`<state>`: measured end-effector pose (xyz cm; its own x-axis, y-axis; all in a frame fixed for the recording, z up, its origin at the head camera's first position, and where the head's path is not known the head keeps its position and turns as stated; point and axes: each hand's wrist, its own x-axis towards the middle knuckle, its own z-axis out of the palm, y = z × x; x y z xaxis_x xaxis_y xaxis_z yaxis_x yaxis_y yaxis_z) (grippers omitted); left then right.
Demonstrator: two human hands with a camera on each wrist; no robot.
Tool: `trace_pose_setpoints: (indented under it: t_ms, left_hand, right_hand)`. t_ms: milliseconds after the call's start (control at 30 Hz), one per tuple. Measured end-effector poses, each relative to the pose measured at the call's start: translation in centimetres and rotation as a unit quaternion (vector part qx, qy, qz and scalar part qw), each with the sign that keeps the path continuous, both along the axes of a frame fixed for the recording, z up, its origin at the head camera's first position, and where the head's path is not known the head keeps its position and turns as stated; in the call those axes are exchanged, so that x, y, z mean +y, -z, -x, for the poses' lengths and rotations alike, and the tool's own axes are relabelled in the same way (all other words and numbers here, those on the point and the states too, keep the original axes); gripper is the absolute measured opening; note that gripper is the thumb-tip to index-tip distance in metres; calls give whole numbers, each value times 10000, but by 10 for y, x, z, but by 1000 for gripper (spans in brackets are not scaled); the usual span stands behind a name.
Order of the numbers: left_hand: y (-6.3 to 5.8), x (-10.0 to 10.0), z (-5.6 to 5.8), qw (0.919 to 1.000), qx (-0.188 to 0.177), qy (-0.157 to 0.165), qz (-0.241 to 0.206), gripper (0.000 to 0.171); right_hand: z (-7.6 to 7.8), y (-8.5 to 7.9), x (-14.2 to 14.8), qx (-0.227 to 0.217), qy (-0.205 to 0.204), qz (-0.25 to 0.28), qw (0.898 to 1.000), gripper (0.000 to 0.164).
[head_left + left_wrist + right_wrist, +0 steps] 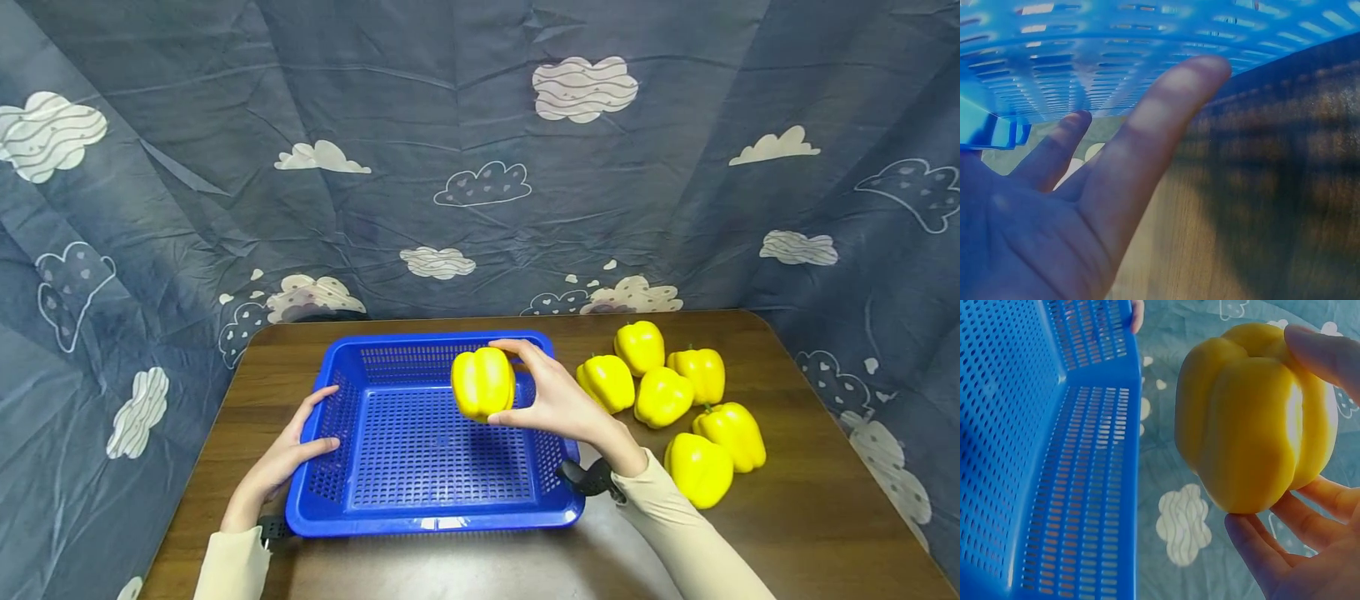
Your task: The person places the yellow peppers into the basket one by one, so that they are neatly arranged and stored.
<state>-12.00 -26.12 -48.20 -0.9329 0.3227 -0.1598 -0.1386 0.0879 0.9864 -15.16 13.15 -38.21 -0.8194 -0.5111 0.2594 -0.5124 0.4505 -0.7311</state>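
Observation:
In the head view a blue slotted plastic basket stands on the table. My right hand holds a yellow bell pepper up over the basket's right half. Up close in the right wrist view, the thumb sits on one end of the pepper and the fingertips support its other end. Beyond it shows the slotted basket wall. My left hand lies at the basket's left rim, thumb and index finger spread and nearly straight over it. Blue slotted plastic is close to that thumb in the left wrist view.
Several more yellow bell peppers lie grouped on the brown wooden table, right of the basket. A dark blue curtain with cloud prints hangs behind the table and at both sides.

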Motion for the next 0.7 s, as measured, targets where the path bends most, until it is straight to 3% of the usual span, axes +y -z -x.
trace_pose_setpoints:
  t_ms: [700]
  left_hand:
    - [-2,0,-3,9996,-68,3,-287,76]
  right_hand:
    - [14,-7,-50,28,-438,44,9990,84]
